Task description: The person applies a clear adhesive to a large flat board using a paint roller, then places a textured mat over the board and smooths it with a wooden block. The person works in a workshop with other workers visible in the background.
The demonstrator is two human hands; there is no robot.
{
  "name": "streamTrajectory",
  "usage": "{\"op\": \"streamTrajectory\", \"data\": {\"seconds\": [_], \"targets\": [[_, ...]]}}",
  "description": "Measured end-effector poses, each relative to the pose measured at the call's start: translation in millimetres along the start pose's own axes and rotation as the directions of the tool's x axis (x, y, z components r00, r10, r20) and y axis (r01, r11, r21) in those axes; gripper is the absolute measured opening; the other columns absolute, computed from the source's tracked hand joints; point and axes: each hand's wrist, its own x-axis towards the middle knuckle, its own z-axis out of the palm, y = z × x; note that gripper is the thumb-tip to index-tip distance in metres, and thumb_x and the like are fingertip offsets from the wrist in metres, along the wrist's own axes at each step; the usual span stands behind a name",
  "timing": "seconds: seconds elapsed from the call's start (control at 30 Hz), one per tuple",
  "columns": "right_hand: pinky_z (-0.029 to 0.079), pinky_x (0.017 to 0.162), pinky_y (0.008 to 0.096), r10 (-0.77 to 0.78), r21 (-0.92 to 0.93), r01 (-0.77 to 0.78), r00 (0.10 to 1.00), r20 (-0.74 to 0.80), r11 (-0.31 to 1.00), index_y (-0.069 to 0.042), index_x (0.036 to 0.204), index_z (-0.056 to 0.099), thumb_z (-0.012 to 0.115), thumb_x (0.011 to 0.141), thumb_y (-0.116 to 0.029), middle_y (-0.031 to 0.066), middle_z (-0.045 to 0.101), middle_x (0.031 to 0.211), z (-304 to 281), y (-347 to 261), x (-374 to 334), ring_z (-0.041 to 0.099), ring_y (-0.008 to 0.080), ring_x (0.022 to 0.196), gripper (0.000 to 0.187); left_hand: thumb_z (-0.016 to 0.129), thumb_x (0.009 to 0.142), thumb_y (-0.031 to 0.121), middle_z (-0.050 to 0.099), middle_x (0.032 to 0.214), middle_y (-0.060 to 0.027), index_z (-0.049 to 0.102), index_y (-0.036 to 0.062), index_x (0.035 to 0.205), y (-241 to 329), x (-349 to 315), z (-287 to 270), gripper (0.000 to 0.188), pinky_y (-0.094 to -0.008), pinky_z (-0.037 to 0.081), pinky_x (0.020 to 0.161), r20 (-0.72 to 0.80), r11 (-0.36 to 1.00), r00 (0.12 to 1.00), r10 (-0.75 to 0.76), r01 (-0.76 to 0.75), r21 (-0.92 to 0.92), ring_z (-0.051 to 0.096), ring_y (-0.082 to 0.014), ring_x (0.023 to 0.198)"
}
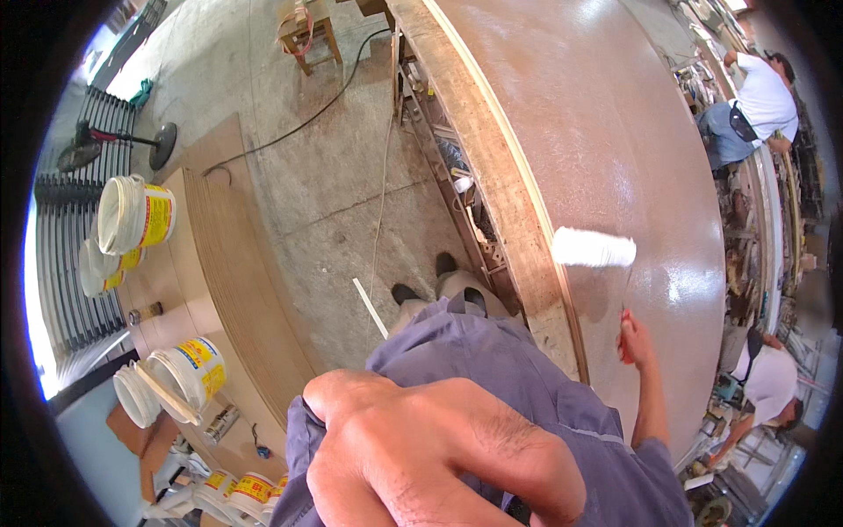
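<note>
My right hand (637, 341) is closed round the red handle of a paint roller (594, 248). Its thick white sleeve lies against a broad brown panel (562, 114), near the panel's left edge. Glossy, wet-looking patches cover much of that panel. Very close to the camera, my left hand (421, 439) fills the lower middle with its back showing. Its fingers bend down toward the bottom edge, and their tips are hidden; whether they hold anything cannot be seen.
A wooden beam (479, 114) edges the workbench, with clutter below. White buckets (132, 215) with yellow labels stand on stacked boards (237, 272) at left. A fan (83, 147), a stool (307, 39) and a dark cable are on the floor. Two people work at far right.
</note>
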Motion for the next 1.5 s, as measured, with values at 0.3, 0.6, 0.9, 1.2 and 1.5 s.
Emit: {"op": "streamTrajectory", "data": {"seconds": [0.3,0.6,0.9,1.2,1.5], "targets": [[0.034,0.032,0.0276,-0.236,-0.280,0.258,0.966,0.110,0.925,-0.011,0.124,0.058,0.045,0.101,-0.040,0.0010,0.048,0.053,-15,-127,113,0.043,0.0105,0.034,0.040,0.059,0.095,0.029,0.071,0.096,-0.0177,0.066,0.0024,0.070,11,23,-82,0.037,-0.0345,0.055,0.061,0.096,0.993,0.989,0.115,-0.116,0.002,0.061,-0.0348,0.076],[0.034,0.031,0.0301,-0.523,-0.139,0.540,0.841,0.142,0.830,-0.015,0.091,0.052,0.049,0.098,-0.045,0.0014,0.050,0.056,154,-544,379,0.043,0.0131,0.035,0.031,0.059,0.096,0.030,0.070,0.098,-0.0198,0.066,0.0011,0.071,-3,78,-143,0.038,-0.0352,0.055,0.062,-0.242,0.946,0.964,-0.106,0.172,0.273,0.061,-0.0351,0.078],[0.039,0.035,0.0301,-0.461,-0.102,0.465,0.885,0.060,0.880,-0.018,0.105,0.053,0.050,0.096,-0.051,0.0010,0.052,0.065,195,-687,476,0.048,0.0117,0.045,0.035,0.058,0.096,0.032,0.070,0.096,-0.0209,0.065,0.0001,0.070,-21,99,-190,0.041,-0.0340,0.054,0.061,-0.347,0.953,0.935,-0.070,0.166,0.253,0.060,-0.0336,0.075],[0.031,0.028,0.0292,-0.414,-0.214,0.427,0.904,0.105,0.879,-0.012,0.109,0.057,0.039,0.102,-0.048,0.0003,0.044,0.045,75,-394,291,0.040,0.0122,0.028,0.041,0.058,0.096,0.036,0.070,0.091,-0.0180,0.062,0.0001,0.067,-5,104,-180,0.047,-0.0296,0.049,0.054,-0.163,0.980,0.976,0.145,-0.118,0.162,0.057,-0.0292,0.067],[0.034,0.031,0.0278,0.026,0.036,-0.021,0.987,-0.160,0.999,-0.014,0.117,0.055,0.040,0.102,-0.039,0.0012,0.047,0.055,77,-113,54,0.043,0.0120,0.035,0.033,0.057,0.097,0.040,0.069,0.087,-0.0205,0.060,0.0007,0.065,-16,110,-172,0.050,-0.0273,0.047,0.052,-0.118,0.945,0.943,0.311,-0.320,-0.064,0.056,-0.0267,0.064]]}}
